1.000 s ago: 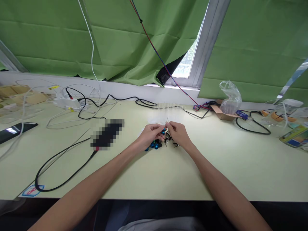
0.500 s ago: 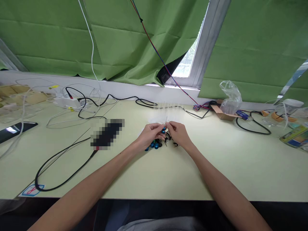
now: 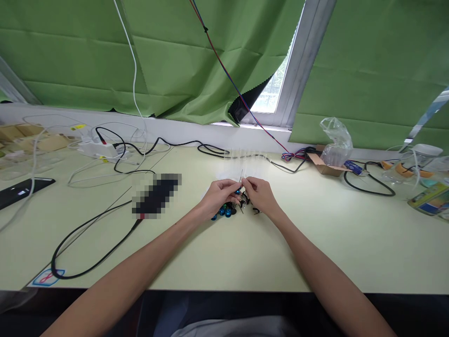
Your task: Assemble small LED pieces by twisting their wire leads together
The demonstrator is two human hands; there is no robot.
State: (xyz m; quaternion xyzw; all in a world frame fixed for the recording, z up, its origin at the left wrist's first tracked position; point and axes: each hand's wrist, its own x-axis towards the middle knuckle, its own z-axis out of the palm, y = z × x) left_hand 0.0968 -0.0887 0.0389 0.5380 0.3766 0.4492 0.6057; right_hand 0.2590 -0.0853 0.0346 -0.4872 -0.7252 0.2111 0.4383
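Note:
My left hand (image 3: 220, 195) is closed in a pinch on a small shiny blue ball-like part (image 3: 237, 191); its fingers cover most of it. A thin metal pin (image 3: 241, 174) sticks up between the fingertips of both hands. Facing it, my right hand (image 3: 258, 191) has thumb and finger pressed together at the same spot, and what they grip is too small to make out. Below the hands lies a pile of loose blue round parts (image 3: 225, 212), with small black and metal pieces (image 3: 244, 200) beside it, partly hidden by the fingers.
Clear plastic pieces (image 3: 242, 159) stand behind my hands. To the left are a blurred-out dark device (image 3: 157, 194) on a black cable (image 3: 89, 220) and a phone (image 3: 26, 189). An open cardboard box (image 3: 326, 167) holding a plastic bag sits back right, near a clear jar (image 3: 403, 171).
Both hands stay in place. The blue part between the fingertips shows less now, and the thin pin has tilted slightly.

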